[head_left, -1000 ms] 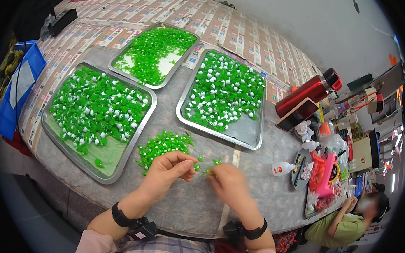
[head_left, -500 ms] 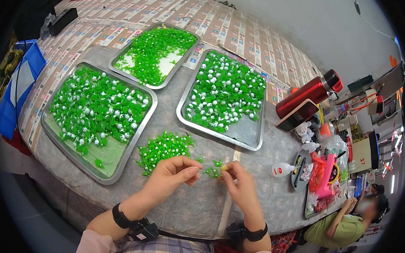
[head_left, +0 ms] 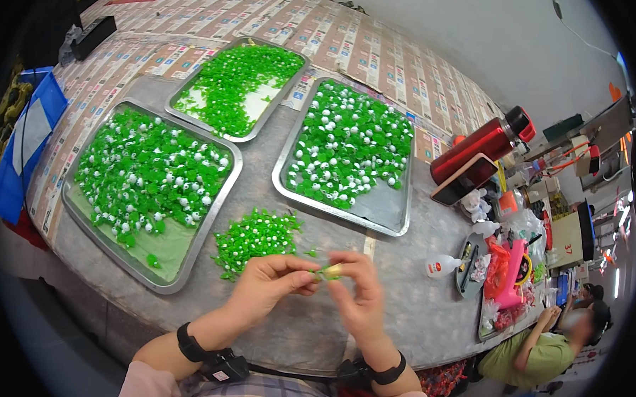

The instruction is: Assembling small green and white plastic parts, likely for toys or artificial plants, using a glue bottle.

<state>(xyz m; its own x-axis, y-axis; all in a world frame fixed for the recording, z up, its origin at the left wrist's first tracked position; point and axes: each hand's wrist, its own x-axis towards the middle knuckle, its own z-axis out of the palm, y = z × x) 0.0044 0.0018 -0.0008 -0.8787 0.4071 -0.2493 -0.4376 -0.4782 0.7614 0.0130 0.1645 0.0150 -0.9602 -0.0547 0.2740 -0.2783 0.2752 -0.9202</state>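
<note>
Small green plastic leaf piece [head_left: 330, 271] sat pinched between your left hand [head_left: 268, 284] and right hand [head_left: 358, 296] above the grey counter [head_left: 281, 335], fingers closed narrowly on it. It looked light, flexible; you gripped its edges.

Three metal trays [head_left: 224, 158] of green pieces; red flask [head_left: 480, 143]; glue bottle [head_left: 443, 266].

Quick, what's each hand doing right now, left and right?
Left hand: fingers pinched shut on the small green piece.
Right hand: fingers pinched shut on the same piece, from the other side.
</note>
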